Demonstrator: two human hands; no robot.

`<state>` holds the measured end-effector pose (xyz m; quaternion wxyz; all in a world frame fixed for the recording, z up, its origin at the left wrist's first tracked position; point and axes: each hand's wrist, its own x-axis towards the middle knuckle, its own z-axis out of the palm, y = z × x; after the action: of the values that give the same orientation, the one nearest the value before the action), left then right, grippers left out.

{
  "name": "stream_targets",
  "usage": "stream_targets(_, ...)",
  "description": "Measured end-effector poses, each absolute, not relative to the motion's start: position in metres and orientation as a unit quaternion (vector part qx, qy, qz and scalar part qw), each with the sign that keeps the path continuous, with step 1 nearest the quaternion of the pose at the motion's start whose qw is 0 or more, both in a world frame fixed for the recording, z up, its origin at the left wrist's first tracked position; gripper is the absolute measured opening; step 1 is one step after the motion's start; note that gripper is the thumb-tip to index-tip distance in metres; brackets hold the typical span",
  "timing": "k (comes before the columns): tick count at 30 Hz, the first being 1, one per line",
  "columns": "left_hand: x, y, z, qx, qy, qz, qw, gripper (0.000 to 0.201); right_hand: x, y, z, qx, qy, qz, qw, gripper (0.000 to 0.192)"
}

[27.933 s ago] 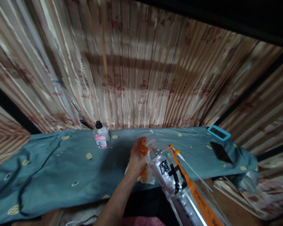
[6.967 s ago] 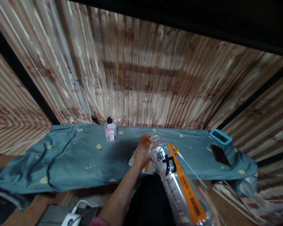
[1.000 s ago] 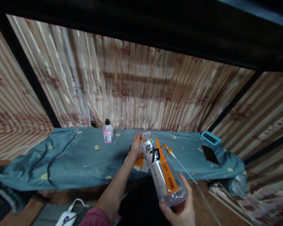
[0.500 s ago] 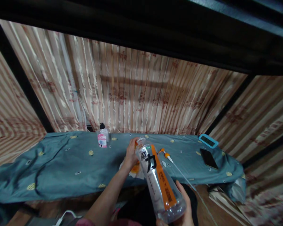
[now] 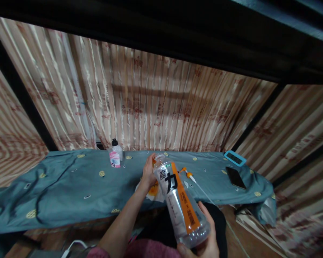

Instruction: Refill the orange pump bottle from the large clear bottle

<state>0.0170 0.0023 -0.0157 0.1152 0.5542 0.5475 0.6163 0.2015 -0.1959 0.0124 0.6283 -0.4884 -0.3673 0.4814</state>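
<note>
My right hand [image 5: 204, 238] is closed around the lower end of a large clear plastic drink bottle [image 5: 174, 200] with an orange and silver label. The bottle tilts, its open mouth pointing up and to the left, and it looks empty. My left hand [image 5: 149, 172] is curled beside that mouth, fingers closed around an orange part mostly hidden by the hand and bottle. Below this hand, partly covered by wrist and bottle, shows a white thing with orange print [image 5: 153, 191]. An orange-and-white pump head [image 5: 188, 175] with a long pale tube lies right of the bottle.
A teal patterned cloth [image 5: 78, 182] covers the long surface. On it are a clear bottle with black cap and pink label [image 5: 115, 156], a dark phone [image 5: 235, 177] and a blue-framed device [image 5: 234, 158]. Striped curtains [image 5: 150, 96] hang behind; a dark beam [image 5: 140, 28] crosses overhead.
The whole view has shifted slightly, moving the scene a little left. Both hands and the tilted drink bottle keep nearly the same pose, the bottle's base slightly higher in view.
</note>
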Motion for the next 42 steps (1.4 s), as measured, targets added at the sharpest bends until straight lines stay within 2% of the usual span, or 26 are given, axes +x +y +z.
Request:
stream_targets(3, 0.017, 0.002, -0.012, 0.559, 0.546, 0.613, 0.116, 0.038, 0.202, -0.196, 0.016, -0.495, -0.364, 0.487, 0.62, 0.123)
stream_targets(16, 0.018, 0.005, -0.005, 0.588, 0.532, 0.6, 0.109, 0.027, 0.198, -0.203, 0.042, -0.505, -0.358, 0.505, 0.602, 0.113)
stream_targets(26, 0.019, 0.002, -0.002, 0.58, 0.54, 0.597, 0.124, 0.029, 0.197, -0.205, 0.042, -0.485, -0.346, 0.514, 0.617, 0.118)
stream_targets(34, 0.018, 0.007, -0.012, 0.56, 0.546, 0.611, 0.127, 0.046, 0.202, -0.2, 0.027, -0.458, -0.363, 0.517, 0.626, 0.122)
stream_targets(42, 0.02, 0.004, -0.012, 0.592, 0.52, 0.608, 0.099, 0.039, 0.197, -0.204, 0.031, -0.509, -0.332, 0.503, 0.614, 0.134)
